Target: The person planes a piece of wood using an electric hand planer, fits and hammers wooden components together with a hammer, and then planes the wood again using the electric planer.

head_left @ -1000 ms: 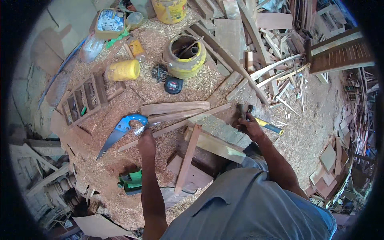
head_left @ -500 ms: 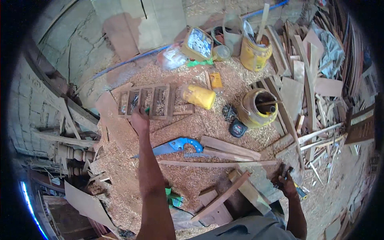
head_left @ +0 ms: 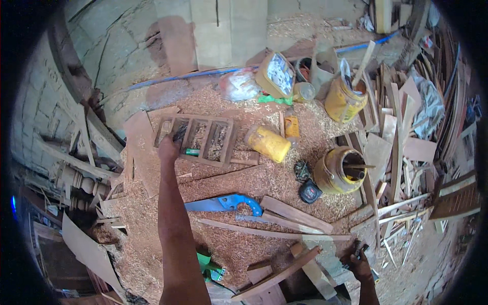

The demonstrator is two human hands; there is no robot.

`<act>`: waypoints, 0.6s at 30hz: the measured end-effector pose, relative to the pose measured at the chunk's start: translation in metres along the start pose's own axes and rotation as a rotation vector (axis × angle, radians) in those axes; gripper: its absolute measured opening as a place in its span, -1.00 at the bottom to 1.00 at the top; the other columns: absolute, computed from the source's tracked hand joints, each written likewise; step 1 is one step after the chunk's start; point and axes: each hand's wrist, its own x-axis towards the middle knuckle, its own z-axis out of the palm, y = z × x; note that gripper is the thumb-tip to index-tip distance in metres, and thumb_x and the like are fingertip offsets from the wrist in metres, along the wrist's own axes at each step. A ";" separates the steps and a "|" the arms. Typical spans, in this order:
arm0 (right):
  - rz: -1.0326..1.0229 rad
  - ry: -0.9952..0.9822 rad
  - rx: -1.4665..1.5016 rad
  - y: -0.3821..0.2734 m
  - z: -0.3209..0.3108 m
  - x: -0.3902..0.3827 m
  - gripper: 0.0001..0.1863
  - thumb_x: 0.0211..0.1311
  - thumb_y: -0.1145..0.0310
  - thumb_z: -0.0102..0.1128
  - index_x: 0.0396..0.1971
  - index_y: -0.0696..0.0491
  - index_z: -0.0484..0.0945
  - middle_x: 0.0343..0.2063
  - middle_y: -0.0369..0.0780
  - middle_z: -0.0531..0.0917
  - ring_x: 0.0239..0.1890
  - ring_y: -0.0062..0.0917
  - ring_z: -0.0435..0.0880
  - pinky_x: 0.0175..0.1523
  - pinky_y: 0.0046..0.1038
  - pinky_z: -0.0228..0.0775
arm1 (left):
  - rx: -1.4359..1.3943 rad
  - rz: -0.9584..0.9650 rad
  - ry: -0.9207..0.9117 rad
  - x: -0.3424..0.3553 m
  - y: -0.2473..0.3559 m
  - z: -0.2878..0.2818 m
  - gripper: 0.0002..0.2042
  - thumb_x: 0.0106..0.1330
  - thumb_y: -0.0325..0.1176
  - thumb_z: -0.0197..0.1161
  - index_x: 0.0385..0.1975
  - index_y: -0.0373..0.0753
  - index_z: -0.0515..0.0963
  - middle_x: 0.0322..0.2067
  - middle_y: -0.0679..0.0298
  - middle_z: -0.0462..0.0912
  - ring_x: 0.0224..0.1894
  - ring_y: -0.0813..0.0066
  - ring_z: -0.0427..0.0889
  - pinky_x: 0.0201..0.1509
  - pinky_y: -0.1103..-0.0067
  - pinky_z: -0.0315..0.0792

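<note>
My left hand [head_left: 169, 148] reaches into the left part of a wooden compartment box [head_left: 231, 145], its fingertips hidden among the contents. Dark nails or screws, too small to tell apart, lie in the compartments. A small green item [head_left: 192, 151] rests in the compartment beside my hand. Low on the right, my right hand [head_left: 359, 265] is closed round a dark tool [head_left: 362, 249], whose kind I cannot make out. Between my hands, a handsaw with a blue handle [head_left: 239, 202] lies on the shavings, near a long thin wood strip [head_left: 274, 231].
Toward the back stand a yellow jar [head_left: 268, 144], a yellow bottle [head_left: 292, 126], a tub [head_left: 276, 74] and open yellow containers [head_left: 339, 170]. A tape measure [head_left: 309, 192] lies beside them. Wood offcuts [head_left: 300, 216] and a green tool [head_left: 209, 268] are nearer me. Scrap boards pile up at right.
My left hand has shifted left within the box, leaving the green item in view. The whole view has tilted and moved slightly. My right hand still grips the dark tool.
</note>
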 end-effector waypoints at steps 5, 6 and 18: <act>-0.002 -0.083 -0.044 -0.002 0.000 0.001 -0.38 0.35 0.28 0.24 0.32 0.00 0.19 0.02 -0.20 0.58 -0.06 -0.36 0.66 -0.06 -0.31 0.62 | -0.019 0.000 -0.104 0.021 -0.014 0.006 -0.64 0.15 -0.21 0.32 -0.06 -0.15 0.63 -0.16 -0.12 0.66 -0.09 -0.09 0.65 -0.01 0.17 0.53; -0.017 -0.078 -0.123 -0.005 0.007 -0.003 -0.36 0.35 0.24 0.25 0.32 0.00 0.18 0.02 -0.19 0.58 -0.04 -0.36 0.66 -0.05 -0.30 0.62 | 0.061 -0.033 -0.133 0.021 -0.012 0.008 -0.68 0.18 -0.20 0.29 -0.10 -0.17 0.64 -0.17 -0.11 0.66 -0.09 -0.07 0.66 -0.01 0.18 0.53; 0.086 -0.088 -0.007 -0.005 -0.002 0.003 -0.38 0.28 0.49 0.20 0.32 -0.04 0.23 0.08 -0.16 0.56 0.08 -0.19 0.60 0.09 -0.06 0.52 | 0.151 -0.004 -0.129 0.044 0.023 0.008 -0.75 0.19 -0.30 0.20 -0.24 -0.30 0.65 -0.18 -0.05 0.68 -0.06 0.03 0.67 -0.01 0.19 0.54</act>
